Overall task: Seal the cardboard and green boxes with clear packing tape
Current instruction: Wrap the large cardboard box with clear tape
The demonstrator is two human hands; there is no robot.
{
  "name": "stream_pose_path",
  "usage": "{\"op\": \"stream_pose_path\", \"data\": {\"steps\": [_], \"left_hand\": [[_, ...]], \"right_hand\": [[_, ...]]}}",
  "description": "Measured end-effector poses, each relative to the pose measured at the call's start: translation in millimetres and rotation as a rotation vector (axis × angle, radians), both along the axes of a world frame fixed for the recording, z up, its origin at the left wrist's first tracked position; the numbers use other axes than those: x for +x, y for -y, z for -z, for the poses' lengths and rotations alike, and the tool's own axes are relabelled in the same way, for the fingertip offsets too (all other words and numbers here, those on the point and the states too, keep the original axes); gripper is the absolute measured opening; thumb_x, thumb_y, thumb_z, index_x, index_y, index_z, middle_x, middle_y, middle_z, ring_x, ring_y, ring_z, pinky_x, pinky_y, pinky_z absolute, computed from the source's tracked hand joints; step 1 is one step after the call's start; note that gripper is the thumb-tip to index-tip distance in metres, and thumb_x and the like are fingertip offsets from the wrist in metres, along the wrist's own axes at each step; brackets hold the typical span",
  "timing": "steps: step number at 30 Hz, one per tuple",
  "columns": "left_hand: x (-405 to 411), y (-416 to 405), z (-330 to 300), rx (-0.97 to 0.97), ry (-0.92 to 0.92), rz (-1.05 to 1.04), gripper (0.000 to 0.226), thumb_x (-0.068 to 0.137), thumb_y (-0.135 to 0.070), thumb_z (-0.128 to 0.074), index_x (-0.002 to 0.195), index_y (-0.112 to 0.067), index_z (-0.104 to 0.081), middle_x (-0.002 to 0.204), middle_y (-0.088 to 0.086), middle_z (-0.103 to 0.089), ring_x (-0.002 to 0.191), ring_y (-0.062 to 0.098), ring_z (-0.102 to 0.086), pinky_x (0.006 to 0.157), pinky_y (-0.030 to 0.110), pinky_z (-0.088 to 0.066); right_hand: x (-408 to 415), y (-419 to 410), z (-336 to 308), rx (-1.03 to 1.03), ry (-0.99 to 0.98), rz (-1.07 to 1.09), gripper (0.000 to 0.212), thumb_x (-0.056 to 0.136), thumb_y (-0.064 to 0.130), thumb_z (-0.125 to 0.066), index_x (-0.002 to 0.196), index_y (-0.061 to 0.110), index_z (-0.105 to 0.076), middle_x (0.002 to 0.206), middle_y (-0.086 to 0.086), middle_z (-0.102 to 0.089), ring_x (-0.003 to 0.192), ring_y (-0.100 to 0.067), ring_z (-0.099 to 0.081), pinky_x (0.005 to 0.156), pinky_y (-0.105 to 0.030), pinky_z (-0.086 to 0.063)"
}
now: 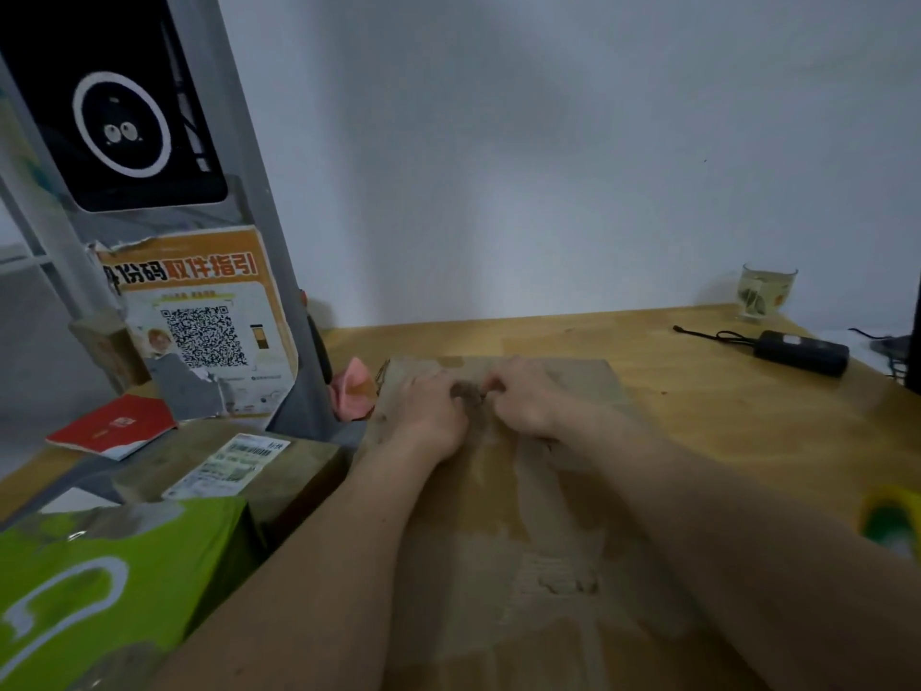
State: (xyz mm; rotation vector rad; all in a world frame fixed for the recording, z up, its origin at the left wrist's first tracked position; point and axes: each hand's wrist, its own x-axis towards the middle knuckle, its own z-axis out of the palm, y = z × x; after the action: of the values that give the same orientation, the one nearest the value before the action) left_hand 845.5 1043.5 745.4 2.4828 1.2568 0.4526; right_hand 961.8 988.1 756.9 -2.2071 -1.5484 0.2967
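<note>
A large, flat brown cardboard box [503, 491] lies on the pale wooden bench [722, 416], filling the middle of the view and running from the near edge toward the wall. Both bare forearms reach out over its top. The left hand [428, 416] and the right hand [523, 396] sit close together near the far end of the box, knuckles up, fingers curled down onto the surface around a small dark patch between them. Blur hides whether either grip is pinching anything or just pressing on the cardboard, so I cannot tell.

The bright green box with white markings [99, 586] stands at the near left corner, just beside the left forearm. Behind it lies a smaller brown parcel with a white shipping label [229, 466], and further left a red booklet [114, 423]. A grey metal frame carrying an orange poster with a QR code [199, 326] rises at the left, and a pink crumpled item [354, 386] touches the box's far-left corner. At the far right of the bench stand a clear glass tumbler [765, 291] and a black oblong device with a cord [802, 351]. A yellow-green roll [892, 521], blurred, sits at the right edge, well apart from the hands.
</note>
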Motion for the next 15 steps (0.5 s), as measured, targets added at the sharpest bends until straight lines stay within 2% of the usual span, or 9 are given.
{"op": "stream_pose_path", "data": {"steps": [2, 4, 7, 9, 10, 11, 12, 13, 15], "left_hand": [[-3.8, -1.1, 0.9, -0.015, 0.034, -0.020, 0.037, 0.099, -0.018, -0.046, 0.134, -0.024, -0.056, 0.141, 0.000, -0.050, 0.131, 0.022, -0.042, 0.109, 0.036, -0.034], [-3.4, -2.1, 1.4, -0.002, 0.033, -0.007, 0.037, 0.100, -0.019, -0.046, 0.136, -0.023, -0.054, 0.142, 0.001, -0.049, 0.132, 0.022, -0.041, 0.110, 0.036, -0.033], [2.9, -2.1, 5.9, 0.023, 0.011, -0.026, 0.036, 0.100, -0.020, -0.044, 0.134, -0.020, -0.054, 0.140, 0.002, -0.050, 0.130, 0.022, -0.042, 0.110, 0.036, -0.034], [5.5, -0.2, 7.1, 0.041, -0.004, -0.043, 0.036, 0.100, -0.021, -0.044, 0.134, -0.019, -0.054, 0.139, 0.003, -0.050, 0.130, 0.023, -0.041, 0.111, 0.039, -0.034], [6.1, 1.1, 7.3, 0.052, -0.012, -0.048, 0.036, 0.100, -0.022, -0.044, 0.134, -0.018, -0.053, 0.140, 0.003, -0.049, 0.131, 0.022, -0.041, 0.112, 0.040, -0.033], [6.8, 1.7, 7.7, 0.067, -0.019, -0.050, 0.037, 0.099, -0.022, -0.045, 0.135, -0.018, -0.053, 0.140, 0.003, -0.049, 0.131, 0.022, -0.041, 0.112, 0.040, -0.033], [6.8, 2.1, 8.1, 0.078, -0.025, -0.052, 0.037, 0.099, -0.022, -0.045, 0.135, -0.018, -0.053, 0.140, 0.003, -0.048, 0.132, 0.022, -0.040, 0.112, 0.040, -0.033], [7.0, 2.1, 8.4, 0.086, -0.028, -0.052, 0.036, 0.099, -0.022, -0.045, 0.135, -0.018, -0.053, 0.140, 0.003, -0.048, 0.131, 0.022, -0.040, 0.112, 0.041, -0.033], [7.3, 1.5, 9.3, 0.101, -0.027, -0.054, 0.035, 0.100, -0.022, -0.043, 0.133, -0.019, -0.054, 0.139, 0.003, -0.049, 0.130, 0.022, -0.041, 0.111, 0.040, -0.034]], "right_hand": [[1.1, -8.0, 3.3, 0.010, 0.050, -0.006, 0.032, 0.099, 0.014, -0.039, 0.106, 0.004, -0.068, 0.123, -0.015, -0.057, 0.121, -0.031, -0.046, 0.095, -0.030, -0.036], [1.5, -13.8, 5.5, -0.040, 0.168, -0.026, 0.036, 0.102, 0.021, -0.036, 0.115, 0.005, -0.065, 0.130, -0.016, -0.052, 0.125, -0.032, -0.044, 0.101, -0.033, -0.034], [0.2, -20.1, 7.3, -0.194, 0.240, -0.059, 0.045, 0.104, 0.027, -0.029, 0.135, 0.003, -0.051, 0.152, -0.018, -0.030, 0.140, -0.031, -0.026, 0.113, -0.034, -0.020], [2.8, -22.6, 5.7, -0.232, 0.181, -0.070, 0.046, 0.105, 0.028, -0.030, 0.139, 0.003, -0.048, 0.158, -0.015, -0.018, 0.145, -0.029, -0.016, 0.115, -0.033, -0.015], [5.7, -23.2, 4.8, -0.215, 0.117, -0.065, 0.044, 0.104, 0.028, -0.033, 0.134, 0.002, -0.052, 0.159, -0.013, -0.019, 0.145, -0.029, -0.016, 0.115, -0.031, -0.017], [8.3, -22.9, 3.5, -0.191, 0.042, -0.053, 0.039, 0.103, 0.026, -0.036, 0.122, 0.001, -0.060, 0.157, -0.012, -0.023, 0.145, -0.028, -0.019, 0.113, -0.030, -0.020], [10.5, -22.2, 3.1, -0.165, -0.035, -0.033, 0.033, 0.102, 0.022, -0.039, 0.101, 0.003, -0.066, 0.153, -0.012, -0.031, 0.143, -0.028, -0.024, 0.110, -0.028, -0.025], [12.1, -21.1, 3.7, -0.125, -0.102, -0.019, 0.030, 0.100, 0.018, -0.043, 0.080, 0.008, -0.062, 0.147, -0.014, -0.039, 0.140, -0.028, -0.030, 0.105, -0.027, -0.030], [12.6, -18.9, 5.8, -0.024, -0.223, 0.005, 0.030, 0.096, 0.010, -0.052, 0.066, 0.012, -0.053, 0.134, -0.014, -0.055, 0.133, -0.025, -0.043, 0.093, -0.021, -0.037]]}}
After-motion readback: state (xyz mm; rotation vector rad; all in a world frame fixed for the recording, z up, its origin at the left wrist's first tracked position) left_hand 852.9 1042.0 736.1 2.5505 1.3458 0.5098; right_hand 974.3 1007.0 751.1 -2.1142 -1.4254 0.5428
